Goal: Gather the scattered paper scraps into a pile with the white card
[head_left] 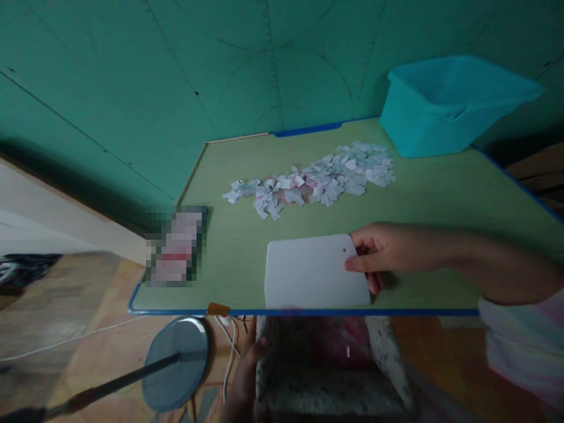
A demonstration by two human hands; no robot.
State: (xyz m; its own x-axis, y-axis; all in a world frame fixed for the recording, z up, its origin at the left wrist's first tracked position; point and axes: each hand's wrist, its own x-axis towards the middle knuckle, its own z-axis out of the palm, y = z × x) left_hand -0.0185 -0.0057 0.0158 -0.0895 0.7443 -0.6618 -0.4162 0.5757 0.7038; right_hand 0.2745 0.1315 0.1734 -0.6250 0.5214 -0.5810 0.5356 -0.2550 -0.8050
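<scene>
My right hand (373, 257) is closed on the right end of a thin white board (311, 273) with rounded corners and a small hole. The board lies low over the table's front edge, its lower side close to the blue trim. Below that edge, my left hand (249, 364) grips the left side of a speckled grey bin (335, 396), thumb at its rim. Something pinkish shows inside the bin, but it is too dark to make out. Beyond the board, small torn paper scraps (326, 176) lie in a loose strip across the table.
A turquoise plastic tub (429, 129) stands at the table's back right, against the green wall (238, 64). At the left edge of the green table (440, 200) lies a pixelated flat object (178, 247). On the floor are a round stand base (176, 376) with a pole and white cables (231, 346).
</scene>
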